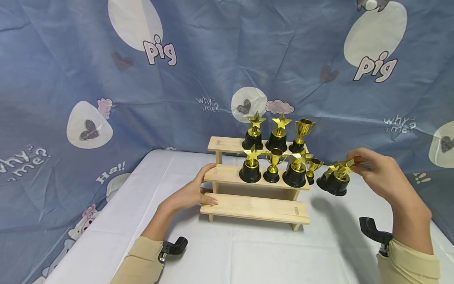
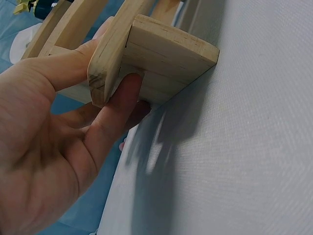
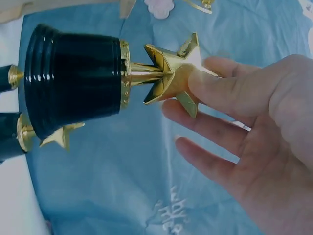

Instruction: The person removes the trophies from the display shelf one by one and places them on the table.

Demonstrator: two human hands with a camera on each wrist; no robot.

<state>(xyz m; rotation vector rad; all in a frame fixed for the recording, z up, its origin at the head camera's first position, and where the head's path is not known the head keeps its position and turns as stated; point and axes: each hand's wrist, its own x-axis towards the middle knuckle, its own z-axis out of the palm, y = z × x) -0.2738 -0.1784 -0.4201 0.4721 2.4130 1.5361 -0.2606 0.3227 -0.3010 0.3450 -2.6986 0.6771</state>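
Wooden stand (image 1: pixel 255 206) gripped at its left end by fingers of the left hand (image 1: pixel 186 194). Three trophies (image 1: pixel 276 141) borne on top tier (image 1: pixel 230 144), three more trophies (image 1: pixel 250 173) on middle tier (image 1: pixel 227 172). Star trophy (image 3: pixel 110 73) held off the right end, star pinched by fingers of the right hand (image 1: pixel 377 171); possibly another overlapped behind. Trophy-carrying judged in hand; steady pinch called for.

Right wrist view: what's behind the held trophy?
Another star trophy, partly showing; a second black-based trophy, top hidden, kind unclear; and blue cloth. The held trophy covers the rest.
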